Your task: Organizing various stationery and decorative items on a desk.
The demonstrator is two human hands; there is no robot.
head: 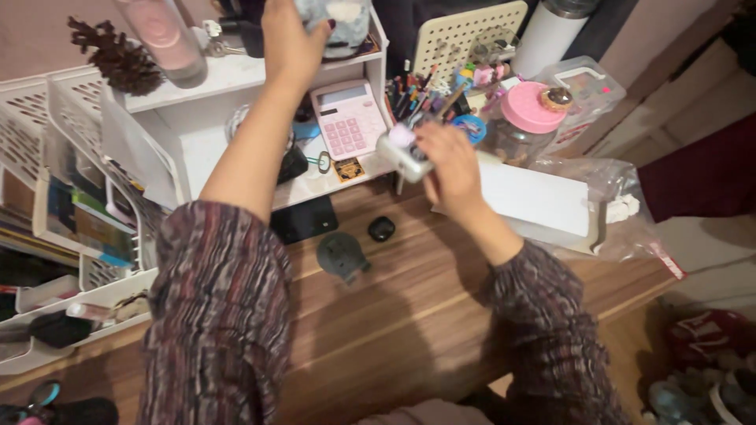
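Left hand (293, 35) grasping pale container (335, 17) on shelf top (236, 75), right hand (449, 161) clenched on small silver device (403, 153) beside crowded pen cup (421, 98), pink calculator (348, 118) between, bare desk front edge (394, 315)

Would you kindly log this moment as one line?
left hand: on pale object atop white shelf | right hand: holds small silver device | pink calculator: behind, untouched

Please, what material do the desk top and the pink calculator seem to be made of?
Desk top: looks like wood or wood-pattern laminate, brown with long grain streaks and a soft sheen. Calculator: probably plastic, smooth pale pink body with moulded pink keys.
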